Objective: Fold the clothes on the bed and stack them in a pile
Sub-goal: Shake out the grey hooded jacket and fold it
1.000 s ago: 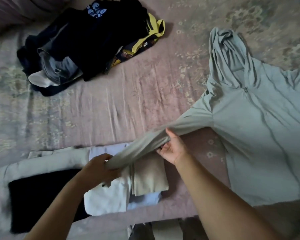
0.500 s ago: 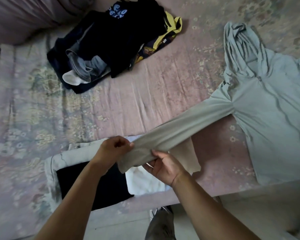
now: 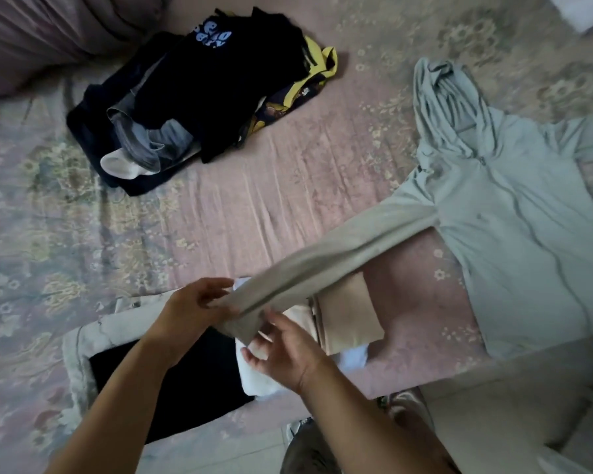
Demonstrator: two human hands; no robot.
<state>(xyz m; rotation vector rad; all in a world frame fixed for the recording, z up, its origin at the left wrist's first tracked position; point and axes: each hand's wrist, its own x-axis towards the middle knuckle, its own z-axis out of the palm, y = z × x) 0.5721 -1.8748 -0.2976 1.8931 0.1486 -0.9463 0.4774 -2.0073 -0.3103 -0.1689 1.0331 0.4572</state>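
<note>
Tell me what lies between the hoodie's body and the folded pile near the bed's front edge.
Only bare bedsheet. The pale green hoodie lies flat to the right; its stretched sleeve spans the gap above the folded pile, held by the left hand and right hand.

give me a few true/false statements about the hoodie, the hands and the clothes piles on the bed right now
1. Both hands hold the cuff end of the hoodie sleeve. True: left hand, right hand.
2. The hoodie is already folded. False: its body lies spread flat, hood out.
3. The dark clothes heap lies at the far side of the bed. True.
4. The sleeve rests flat on the sheet. False: it is lifted and stretched toward the person.
5. The folded clothes lie under the sleeve. True.
</note>
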